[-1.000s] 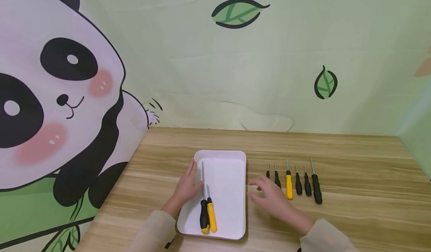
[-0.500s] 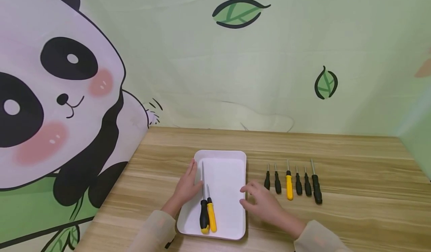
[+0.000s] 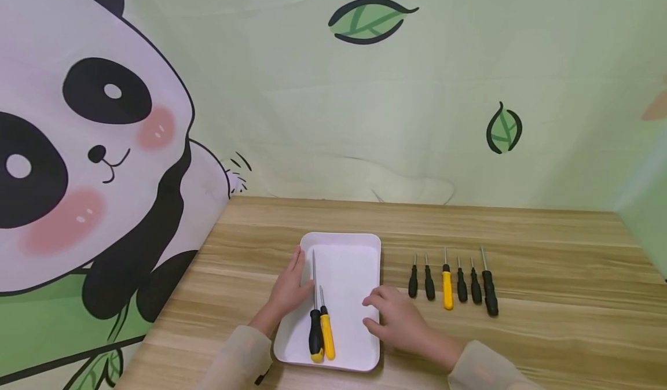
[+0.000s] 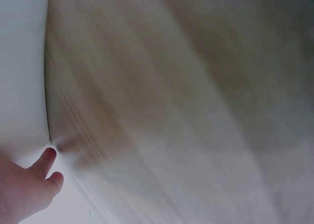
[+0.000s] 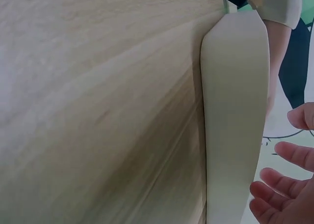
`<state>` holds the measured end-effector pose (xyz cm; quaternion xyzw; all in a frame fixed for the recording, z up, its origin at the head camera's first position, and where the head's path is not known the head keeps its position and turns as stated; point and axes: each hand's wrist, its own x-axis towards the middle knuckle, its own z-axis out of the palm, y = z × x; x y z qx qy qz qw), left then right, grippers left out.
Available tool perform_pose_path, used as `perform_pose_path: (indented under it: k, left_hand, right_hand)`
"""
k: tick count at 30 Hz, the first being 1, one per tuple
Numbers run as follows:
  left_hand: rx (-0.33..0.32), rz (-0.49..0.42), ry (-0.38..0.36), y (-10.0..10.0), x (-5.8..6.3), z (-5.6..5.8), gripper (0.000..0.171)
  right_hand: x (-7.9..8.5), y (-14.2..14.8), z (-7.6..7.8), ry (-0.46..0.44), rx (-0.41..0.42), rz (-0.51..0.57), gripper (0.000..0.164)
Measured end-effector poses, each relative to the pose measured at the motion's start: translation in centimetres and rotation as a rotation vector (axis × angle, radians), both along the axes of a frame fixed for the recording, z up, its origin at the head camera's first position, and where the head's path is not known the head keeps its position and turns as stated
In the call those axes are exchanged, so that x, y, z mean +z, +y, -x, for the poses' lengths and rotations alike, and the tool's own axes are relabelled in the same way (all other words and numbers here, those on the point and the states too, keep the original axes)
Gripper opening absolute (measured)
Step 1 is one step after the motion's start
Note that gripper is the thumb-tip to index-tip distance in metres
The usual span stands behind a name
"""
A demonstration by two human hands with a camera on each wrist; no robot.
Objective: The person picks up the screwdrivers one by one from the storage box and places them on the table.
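Observation:
A white tray [image 3: 350, 343] lies on the wooden table with two screwdrivers inside: a long black one with a yellow end [image 3: 315, 333] and a shorter yellow one [image 3: 327, 335], side by side along its left. My left hand [image 3: 288, 289] rests on the tray's left side, fingers fairly straight along the rim and thumb over the inside. In the left wrist view two of its fingertips show at the tray wall [image 4: 22, 62]. Over the right rim hovers my right hand [image 3: 398, 320], fingers loosely bent, thumb apart, holding nothing. The right wrist view shows its spread fingers [image 5: 284, 182] beside the tray wall [image 5: 233, 116].
Right of the tray several screwdrivers stand in a row on the table [image 3: 552, 262], tips away from me: mostly black ones, such as the large black screwdriver [image 3: 490, 293], and one yellow screwdriver [image 3: 447, 289]. A green wall sheet [image 3: 292, 118] with a panda print closes off the back.
My right hand has moved left from beside the row of screwdrivers to over the tray's right rim, uncovering the leftmost black screwdrivers. The left hand, tray and its screwdrivers stay put.

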<state>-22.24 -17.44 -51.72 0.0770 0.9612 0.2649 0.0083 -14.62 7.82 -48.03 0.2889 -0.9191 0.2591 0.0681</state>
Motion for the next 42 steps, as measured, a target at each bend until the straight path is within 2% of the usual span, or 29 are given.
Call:
perform_pose_path:
  k: [11,23,30,36,42]
  left_hand:
    - [0.001,-0.006,0.002,-0.1,-0.1,0.1,0.072]
    - [-0.003,-0.021,0.014,-0.1,-0.1,-0.1,0.073]
    - [-0.005,-0.013,0.017,-0.1,-0.2,-0.1,0.072]
    - [0.003,-0.012,0.015,0.0,-0.1,-0.1,0.073]
    - [0.004,-0.01,0.008,0.0,0.0,-0.1,0.073]
  right_hand:
    - [-0.2,-1.3,0.0,0.017,0.06,-0.067,0.024]
    - [-0.4,-2.8,0.1,0.032,0.098,-0.091,0.025]
    - [-0.4,-3.6,0.2,-0.016,0.094,-0.134,0.029]
    - [-0.2,-4.3,0.4,-0.022,0.106,-0.136,0.029]
    - [-0.1,-5.1,0.6,-0.085,0.111,-0.151,0.032]
